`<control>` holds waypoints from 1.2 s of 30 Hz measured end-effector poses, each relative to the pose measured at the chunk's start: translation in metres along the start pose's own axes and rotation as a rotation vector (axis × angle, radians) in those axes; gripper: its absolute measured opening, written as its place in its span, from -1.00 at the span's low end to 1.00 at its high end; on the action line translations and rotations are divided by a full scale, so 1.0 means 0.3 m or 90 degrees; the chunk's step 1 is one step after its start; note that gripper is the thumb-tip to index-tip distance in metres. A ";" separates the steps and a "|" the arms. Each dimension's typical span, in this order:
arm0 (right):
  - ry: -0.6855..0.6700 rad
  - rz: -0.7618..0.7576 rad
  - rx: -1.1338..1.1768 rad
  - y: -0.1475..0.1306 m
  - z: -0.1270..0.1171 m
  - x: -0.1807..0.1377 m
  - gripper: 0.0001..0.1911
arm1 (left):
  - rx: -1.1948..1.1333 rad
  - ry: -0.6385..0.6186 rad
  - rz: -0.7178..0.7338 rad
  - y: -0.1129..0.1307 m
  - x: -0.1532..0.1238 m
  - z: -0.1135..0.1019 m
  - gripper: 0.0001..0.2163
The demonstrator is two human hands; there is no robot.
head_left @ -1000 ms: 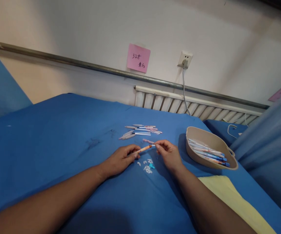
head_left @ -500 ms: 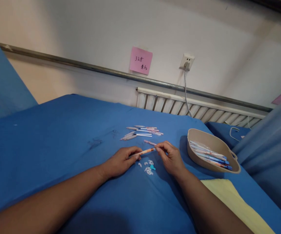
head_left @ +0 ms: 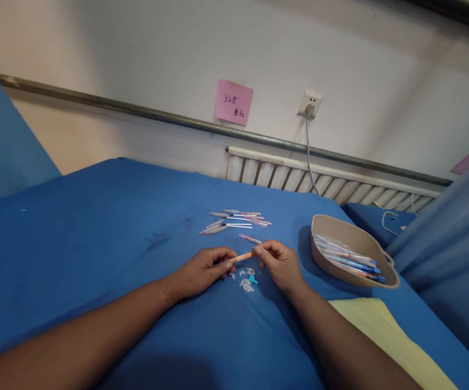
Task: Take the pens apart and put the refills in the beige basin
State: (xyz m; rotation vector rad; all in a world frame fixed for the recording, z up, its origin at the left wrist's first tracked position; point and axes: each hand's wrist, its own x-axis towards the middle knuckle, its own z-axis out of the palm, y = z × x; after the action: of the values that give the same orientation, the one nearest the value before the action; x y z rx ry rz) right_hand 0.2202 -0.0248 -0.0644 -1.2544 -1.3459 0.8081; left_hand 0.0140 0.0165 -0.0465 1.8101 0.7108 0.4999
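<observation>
Between my two hands an orange pen [head_left: 243, 257] is held nearly level, tilted up a little to the right. My left hand [head_left: 207, 267] pinches its left end with thumb and fingers. At the right end, the thumb and fingertips of my right hand [head_left: 279, 263] close on it. A pink patterned pen part [head_left: 249, 238] lies just beyond the right fingers. Below the pen are small whitish pieces [head_left: 246, 285] and a bright turquoise piece [head_left: 253, 279]. Farther back lie several grey pen parts [head_left: 217, 227], with thin white refills [head_left: 238, 225] and pink barrels [head_left: 254, 216] beside them.
A beige basket [head_left: 319, 223] holding several wrapped pens [head_left: 352, 262] stands at the right. In front of it lies a yellow cloth [head_left: 375, 319]. Blue cloth [head_left: 96, 233] covers the table, which meets a wall with a radiator [head_left: 275, 172] and metal rail [head_left: 169, 115].
My right hand has slid left along the orange pen, its fingers now closer to my left hand. Less of the pen's right end shows. The loose parts have stayed put.
</observation>
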 end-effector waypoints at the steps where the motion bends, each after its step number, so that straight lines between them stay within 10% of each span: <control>1: 0.000 -0.001 0.005 -0.002 0.004 -0.002 -0.73 | -0.003 -0.001 -0.001 0.001 0.000 0.000 -0.76; 9: -0.051 -0.010 0.039 -0.003 -0.001 -0.007 -0.69 | -0.077 0.039 -0.023 -0.010 0.015 0.000 -0.74; 25: -0.361 -0.189 -0.500 -0.062 -0.052 -0.037 -0.83 | -0.181 0.127 -0.053 -0.023 0.032 -0.015 -0.70; 36: -0.060 0.058 0.134 0.006 -0.040 0.027 -0.76 | -0.136 0.093 -0.062 -0.012 0.025 -0.013 -0.71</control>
State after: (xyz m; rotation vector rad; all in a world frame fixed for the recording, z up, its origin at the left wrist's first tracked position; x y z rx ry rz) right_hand 0.2333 -0.0187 -0.0617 -1.1293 -1.2499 1.0556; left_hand 0.0162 0.0252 -0.0486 1.5430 0.8095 0.6225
